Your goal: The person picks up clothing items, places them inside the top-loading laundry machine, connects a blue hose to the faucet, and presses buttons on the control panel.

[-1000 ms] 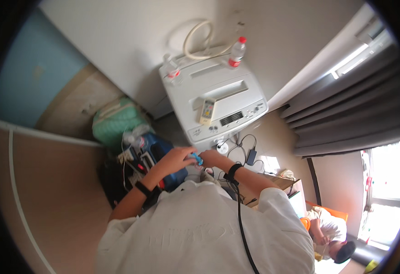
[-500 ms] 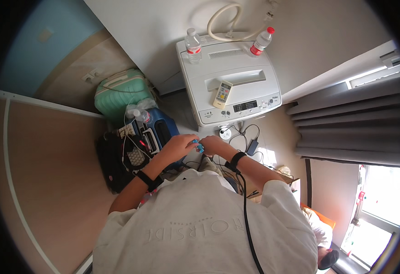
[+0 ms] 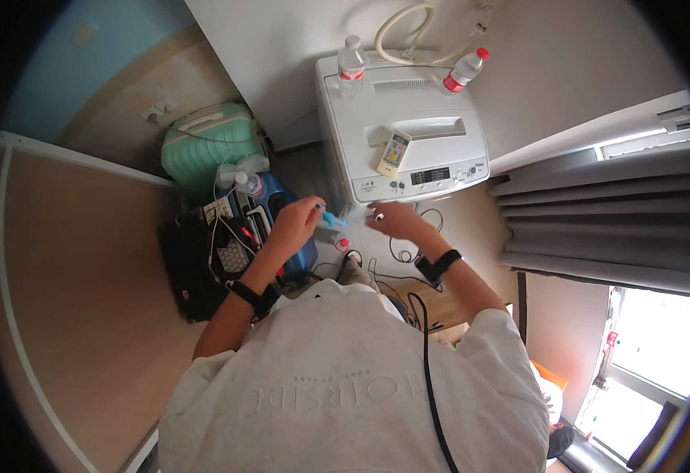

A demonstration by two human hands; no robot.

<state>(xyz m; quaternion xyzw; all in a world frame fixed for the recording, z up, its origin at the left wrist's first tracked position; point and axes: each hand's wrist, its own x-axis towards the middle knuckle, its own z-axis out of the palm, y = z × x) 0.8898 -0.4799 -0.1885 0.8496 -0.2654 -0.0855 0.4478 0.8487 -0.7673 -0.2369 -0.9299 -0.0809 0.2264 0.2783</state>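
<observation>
My left hand (image 3: 291, 230) is closed, its fingertips pinching a small light-blue thing (image 3: 331, 220) that is blurred, so its kind is unclear. To the right of it, my right hand (image 3: 402, 221) is closed with bent fingers around a small dark-and-white thing (image 3: 379, 217) too small to name. A gap parts the two hands, and a faint, smeared see-through shape (image 3: 354, 212) shows in it. Both hands are in front of the white washing machine (image 3: 408, 94), above the floor. Each wrist wears a black band.
On the washing machine lie a remote control (image 3: 394, 154), a clear bottle (image 3: 351, 67) and a red-capped bottle (image 3: 466, 71). Suitcases, one green (image 3: 211, 150) and one blue (image 3: 304, 254), and a black bag (image 3: 187, 276) stand left. Cables (image 3: 400, 256) trail across the floor. A grey curtain (image 3: 597, 213) hangs right.
My hands have moved apart and forward, the right one further to the right. The blue thing stays with the left hand. A small red-marked item now shows on the floor between them.
</observation>
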